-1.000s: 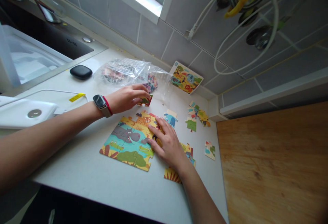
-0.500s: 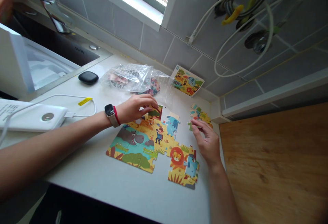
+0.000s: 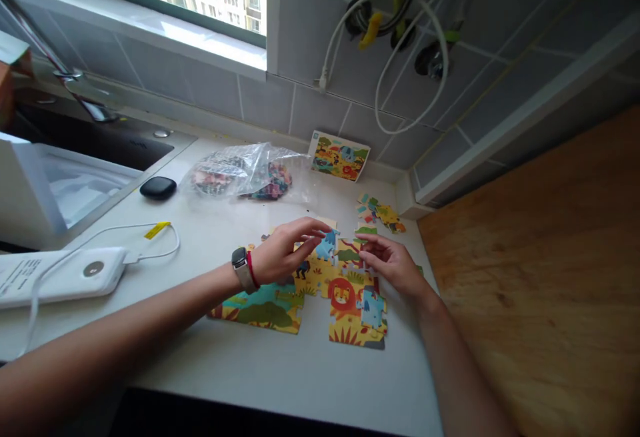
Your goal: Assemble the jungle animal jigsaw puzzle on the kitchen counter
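Note:
A partly joined jigsaw puzzle [image 3: 270, 310] with cartoon animals lies flat on the white counter. My left hand [image 3: 287, 250], wearing a watch, hovers over its upper middle, fingers apart, near the blue elephant piece [image 3: 327, 245]. My right hand [image 3: 395, 265] pinches a puzzle piece with a tree branch [image 3: 349, 252] at its right edge, just right of the elephant. Below that sit the lion section [image 3: 343, 297] and a blue elephant piece [image 3: 373, 308] resting at its right side. My left hand covers part of the puzzle.
Loose puzzle pieces [image 3: 385, 215] lie at the back right. Behind stand a picture card [image 3: 340, 155] against the wall and clear plastic bags [image 3: 240, 170]. A black case [image 3: 158, 188], a white power bank [image 3: 95, 270] with cable and a sink [image 3: 135, 150] are at left.
The tree piece has gone from beside my left hand to the right side of the elephant, where my right hand holds it. My left hand moved right and the view shifted.

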{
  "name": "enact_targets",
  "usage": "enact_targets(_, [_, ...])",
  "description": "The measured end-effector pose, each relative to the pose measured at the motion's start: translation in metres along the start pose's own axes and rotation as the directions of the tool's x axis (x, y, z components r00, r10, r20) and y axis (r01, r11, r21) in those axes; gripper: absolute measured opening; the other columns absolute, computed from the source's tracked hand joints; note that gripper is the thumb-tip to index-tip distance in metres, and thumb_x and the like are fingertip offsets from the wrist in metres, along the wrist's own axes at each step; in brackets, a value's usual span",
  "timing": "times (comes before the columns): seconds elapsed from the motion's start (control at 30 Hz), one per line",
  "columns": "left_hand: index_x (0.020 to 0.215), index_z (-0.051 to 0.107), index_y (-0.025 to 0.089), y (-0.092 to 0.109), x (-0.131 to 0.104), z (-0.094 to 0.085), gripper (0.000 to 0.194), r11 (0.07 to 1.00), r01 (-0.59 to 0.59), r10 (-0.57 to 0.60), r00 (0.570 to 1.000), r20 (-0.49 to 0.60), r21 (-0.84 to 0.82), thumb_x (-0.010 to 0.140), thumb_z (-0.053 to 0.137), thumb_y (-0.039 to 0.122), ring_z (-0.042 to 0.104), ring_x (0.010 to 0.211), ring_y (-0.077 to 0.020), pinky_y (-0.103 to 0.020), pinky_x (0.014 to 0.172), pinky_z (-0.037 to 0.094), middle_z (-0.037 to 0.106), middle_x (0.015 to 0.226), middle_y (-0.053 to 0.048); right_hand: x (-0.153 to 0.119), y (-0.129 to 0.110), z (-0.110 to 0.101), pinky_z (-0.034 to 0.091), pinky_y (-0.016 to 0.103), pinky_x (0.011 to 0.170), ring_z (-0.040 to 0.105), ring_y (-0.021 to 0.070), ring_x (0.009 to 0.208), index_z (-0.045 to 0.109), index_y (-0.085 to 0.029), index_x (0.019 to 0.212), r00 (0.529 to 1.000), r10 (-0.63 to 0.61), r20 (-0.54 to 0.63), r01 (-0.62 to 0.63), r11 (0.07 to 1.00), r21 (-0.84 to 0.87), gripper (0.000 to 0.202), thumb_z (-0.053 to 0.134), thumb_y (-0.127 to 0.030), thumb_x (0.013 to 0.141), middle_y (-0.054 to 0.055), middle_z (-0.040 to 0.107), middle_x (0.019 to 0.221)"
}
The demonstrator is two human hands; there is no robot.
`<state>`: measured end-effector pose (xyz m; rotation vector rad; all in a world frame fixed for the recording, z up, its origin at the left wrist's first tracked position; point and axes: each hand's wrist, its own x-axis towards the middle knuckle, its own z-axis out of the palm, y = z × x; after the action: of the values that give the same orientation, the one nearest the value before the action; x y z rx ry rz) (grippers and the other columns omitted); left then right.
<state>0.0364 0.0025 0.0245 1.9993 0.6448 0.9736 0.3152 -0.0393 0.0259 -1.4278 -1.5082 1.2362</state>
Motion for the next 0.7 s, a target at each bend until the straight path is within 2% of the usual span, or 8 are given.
enact_targets(0.07, [0.129, 0.061, 0.019, 0.000, 0.013, 0.005, 0.027, 0.988, -0.097, 0.092, 0.995, 0.041, 0.117, 0.105, 0.049, 0.019, 0.070, 0.113, -0.0207, -0.040, 0.096, 0.062, 0.071, 0.125, -0.013, -0.002, 0.009, -0.016, 0.051, 0.028, 0.059, 0.061, 0.0139, 0.062, 0.072, -0.015, 0.121, 0.995, 0.069, -0.067, -0.070, 0.997, -0.018, 0.052, 0.079, -0.045, 0.079, 0.002, 0.068, 0.080])
enact_targets(0.17, [0.135, 0.059, 0.019, -0.009, 0.036, 0.018, 0.034, 0.930, -0.234, 0.197, 0.969, 0.150, 0.284, 0.103, 0.048, 0.016, 0.067, 0.120, -0.0248, -0.047, 0.102, 0.058, 0.067, 0.133, -0.015, -0.002, 0.021, -0.027, 0.042, 0.025, 0.048, 0.051, 0.0099, 0.050, 0.069, -0.011, 0.125, 0.980, 0.153, -0.125, -0.159, 0.986, -0.039, 0.058, 0.076, -0.046, 0.079, 0.001, 0.067, 0.075])
enact_targets(0.33, [0.128, 0.067, 0.021, -0.034, 0.065, 0.047, 0.032, 0.842, -0.320, 0.171, 0.922, 0.348, 0.435, 0.099, 0.054, 0.016, 0.057, 0.136, -0.0314, -0.056, 0.109, 0.052, 0.067, 0.136, -0.013, -0.004, 0.031, -0.034, 0.039, 0.024, 0.045, 0.050, 0.0101, 0.046, 0.067, -0.010, 0.126, 0.967, 0.207, -0.151, -0.227, 0.965, -0.129, 0.056, 0.072, -0.042, 0.080, 0.001, 0.069, 0.072])
enact_targets(0.53, [0.132, 0.067, 0.021, -0.043, 0.061, 0.061, 0.033, 0.808, -0.399, 0.171, 0.863, 0.476, 0.433, 0.105, 0.051, 0.031, 0.051, 0.142, -0.0351, -0.055, 0.113, 0.050, 0.062, 0.146, -0.012, -0.009, 0.030, -0.039, 0.040, 0.022, 0.049, 0.055, 0.0116, 0.053, 0.070, -0.014, 0.123, 0.966, 0.194, -0.170, -0.228, 0.949, -0.217, 0.047, 0.069, -0.034, 0.081, -0.001, 0.066, 0.070])
enact_targets(0.7, [0.130, 0.068, 0.020, -0.045, 0.059, 0.062, 0.034, 0.815, -0.395, 0.160, 0.856, 0.492, 0.423, 0.105, 0.050, 0.033, 0.053, 0.141, -0.0351, -0.054, 0.112, 0.050, 0.064, 0.144, -0.011, -0.007, 0.026, -0.034, 0.042, 0.023, 0.055, 0.057, 0.0129, 0.057, 0.072, -0.017, 0.110, 0.963, 0.163, -0.214, -0.225, 0.924, -0.309, 0.033, 0.070, -0.032, 0.080, -0.002, 0.066, 0.067])
